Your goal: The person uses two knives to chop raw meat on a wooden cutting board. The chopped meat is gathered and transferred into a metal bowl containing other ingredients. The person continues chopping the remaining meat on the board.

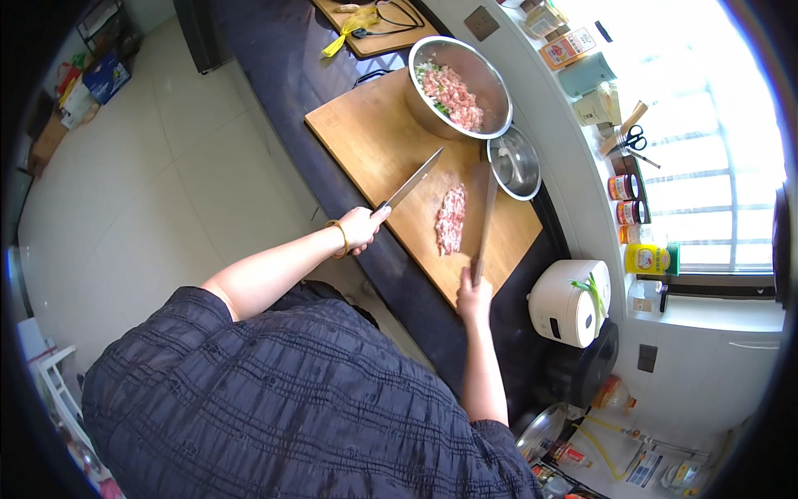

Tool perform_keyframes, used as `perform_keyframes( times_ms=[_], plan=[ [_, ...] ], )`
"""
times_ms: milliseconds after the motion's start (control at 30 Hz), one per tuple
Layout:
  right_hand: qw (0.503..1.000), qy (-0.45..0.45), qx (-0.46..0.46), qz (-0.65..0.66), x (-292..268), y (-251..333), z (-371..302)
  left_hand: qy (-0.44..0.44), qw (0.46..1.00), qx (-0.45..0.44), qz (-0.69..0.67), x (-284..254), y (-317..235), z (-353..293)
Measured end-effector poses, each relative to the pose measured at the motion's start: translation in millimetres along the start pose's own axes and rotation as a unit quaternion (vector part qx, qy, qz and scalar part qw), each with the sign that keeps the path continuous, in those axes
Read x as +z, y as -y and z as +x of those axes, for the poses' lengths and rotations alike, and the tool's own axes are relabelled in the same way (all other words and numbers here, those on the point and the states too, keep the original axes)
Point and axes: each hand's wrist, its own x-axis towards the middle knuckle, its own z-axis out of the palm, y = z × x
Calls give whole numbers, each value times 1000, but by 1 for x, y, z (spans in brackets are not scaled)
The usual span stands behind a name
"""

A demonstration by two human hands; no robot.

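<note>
My left hand (pixel 362 228), with a yellow bangle at the wrist, is closed round the handle of a kitchen knife (pixel 414 180). Its blade points away over the wooden cutting board (pixel 357 125). In my right hand (pixel 475 297) is the handle of a cleaver (pixel 486 216), seen nearly edge-on. A strip of chopped pink meat (pixel 450 219) lies on the board between the two blades, nearer the cleaver. At the board's far end stands a big steel bowl (pixel 499 98) holding minced meat and chopped greens.
A smaller metal bowl (pixel 527 170) sits by the wall. To the right, a white rice cooker (pixel 555 303) carries green onion stalks. Farther off, another board (pixel 391 41) holds a yellow bag and a black cord. Jars and scissors (pixel 635 138) line the windowsill.
</note>
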Motion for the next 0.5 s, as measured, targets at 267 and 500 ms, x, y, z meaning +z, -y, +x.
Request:
perform_keyframes(
  times_ms=[267, 500],
  plan=[
    [992, 65, 95, 41, -20, 44, -3, -7, 1000, -4, 13, -1, -4, -4],
    [983, 139, 112, -42, -39, 61, 4, -12, 1000, -6, 19, -4, -2, -1]
  ],
)
